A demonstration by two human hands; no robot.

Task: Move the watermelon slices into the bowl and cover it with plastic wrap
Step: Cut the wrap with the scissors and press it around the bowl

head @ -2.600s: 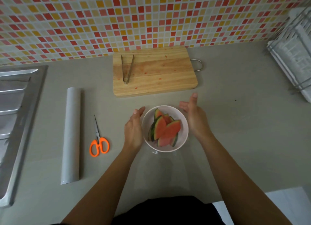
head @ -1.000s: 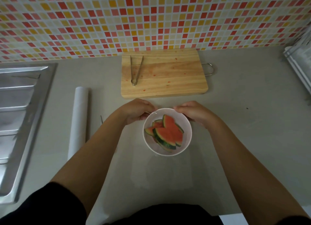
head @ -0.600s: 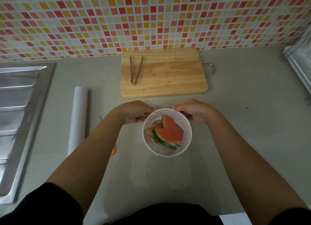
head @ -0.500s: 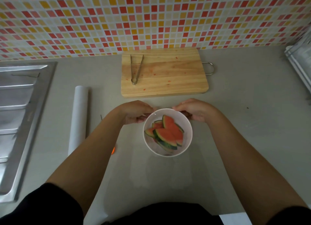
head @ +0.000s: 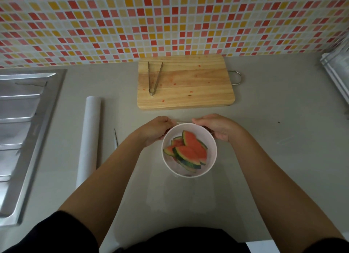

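A white bowl (head: 213, 139) stands on the grey counter near me, with several watermelon slices (head: 190, 150) inside. A clear sheet of plastic wrap (head: 181, 196) lies over the bowl and spreads faintly across the counter toward me. My left hand (head: 154, 130) is at the bowl's far left rim and my right hand (head: 215, 127) at its far right rim. Both have their fingers pinched on the film's far edge, which shows as a thin pale line between them. The roll of plastic wrap (head: 89, 139) lies to the left.
A wooden cutting board (head: 188, 90) with metal tongs (head: 154, 78) on it sits behind the bowl by the tiled wall. A scissor blade tip (head: 116, 137) pokes out beside my left forearm. A steel sink (head: 22, 129) is at left, a dish rack (head: 338, 73) at right.
Earlier my hands were open on either side of the bowl. They have since closed at its far rim on the film's edge, and have hardly moved in the last second.
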